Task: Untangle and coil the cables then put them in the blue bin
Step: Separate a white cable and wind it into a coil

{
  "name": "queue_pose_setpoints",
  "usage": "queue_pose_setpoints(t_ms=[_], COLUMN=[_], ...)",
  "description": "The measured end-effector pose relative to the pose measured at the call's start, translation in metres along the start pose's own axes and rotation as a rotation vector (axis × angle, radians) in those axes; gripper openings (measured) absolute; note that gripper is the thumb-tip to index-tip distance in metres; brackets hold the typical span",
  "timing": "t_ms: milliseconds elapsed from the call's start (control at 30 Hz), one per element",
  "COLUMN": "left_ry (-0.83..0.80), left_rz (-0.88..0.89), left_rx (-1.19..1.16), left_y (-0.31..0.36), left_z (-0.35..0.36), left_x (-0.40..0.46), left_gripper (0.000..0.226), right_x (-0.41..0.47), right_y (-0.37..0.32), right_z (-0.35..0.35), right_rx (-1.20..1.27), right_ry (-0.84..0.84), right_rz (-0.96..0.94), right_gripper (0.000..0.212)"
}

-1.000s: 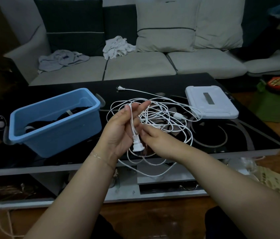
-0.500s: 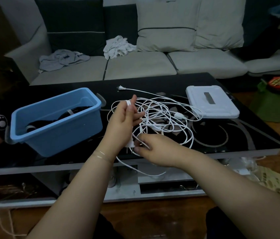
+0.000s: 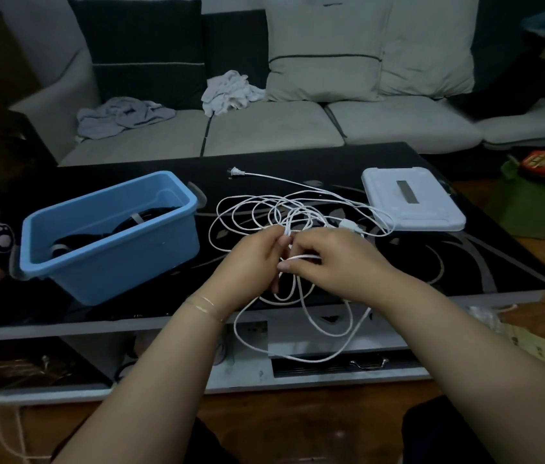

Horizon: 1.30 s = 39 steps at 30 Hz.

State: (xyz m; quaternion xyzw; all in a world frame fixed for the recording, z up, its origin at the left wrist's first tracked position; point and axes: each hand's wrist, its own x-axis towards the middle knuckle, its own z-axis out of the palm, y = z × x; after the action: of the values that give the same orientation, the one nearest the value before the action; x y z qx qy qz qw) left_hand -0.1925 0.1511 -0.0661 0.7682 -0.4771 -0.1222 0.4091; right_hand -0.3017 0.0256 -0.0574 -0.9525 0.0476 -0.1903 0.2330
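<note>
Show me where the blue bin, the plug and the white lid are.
blue bin (image 3: pixel 113 259), head view, front wall.
plug (image 3: pixel 233 172), head view, plug body on the table.
white lid (image 3: pixel 412 209), head view, top face.

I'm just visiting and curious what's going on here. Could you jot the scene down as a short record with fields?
Activity: untangling a white cable
Left hand: pinches the cable
Right hand: holds a cable loop
Cable plug: lies free on the black table
Blue bin: left of the hands, black cables inside
White lid: far right of the table
</note>
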Motion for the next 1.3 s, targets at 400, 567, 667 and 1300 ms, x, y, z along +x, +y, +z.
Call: queue_pose_setpoints(t_ms=[400, 567, 667, 1300], left_ry=[-0.330, -0.338, -0.336, 0.283], left_rz=[-0.088, -0.088, -0.112, -0.097], left_rx=[-0.681, -0.915, -1.175, -1.475], left_y=[0.003, 0.003, 0.004, -0.007], left_z=[-0.007, -0.003, -0.005, -0.037], left_x=[-0.004, -0.003, -0.002, 0.004], left_gripper=[0.040, 0.034, 0.034, 0.030], right_x=[0.010, 0.011, 0.011, 0.006], right_y=[0.015, 0.015, 0.019, 0.001], right_z=[-0.016, -0.008, -0.002, 0.040], right_rx=[0.655, 0.621, 0.629, 0.132], right_ry=[0.106, 0.191, 0.119, -0.289], right_rz=[0.118, 0.158, 0.229, 0.127], right_gripper=[0.016, 0.026, 0.054, 0.036])
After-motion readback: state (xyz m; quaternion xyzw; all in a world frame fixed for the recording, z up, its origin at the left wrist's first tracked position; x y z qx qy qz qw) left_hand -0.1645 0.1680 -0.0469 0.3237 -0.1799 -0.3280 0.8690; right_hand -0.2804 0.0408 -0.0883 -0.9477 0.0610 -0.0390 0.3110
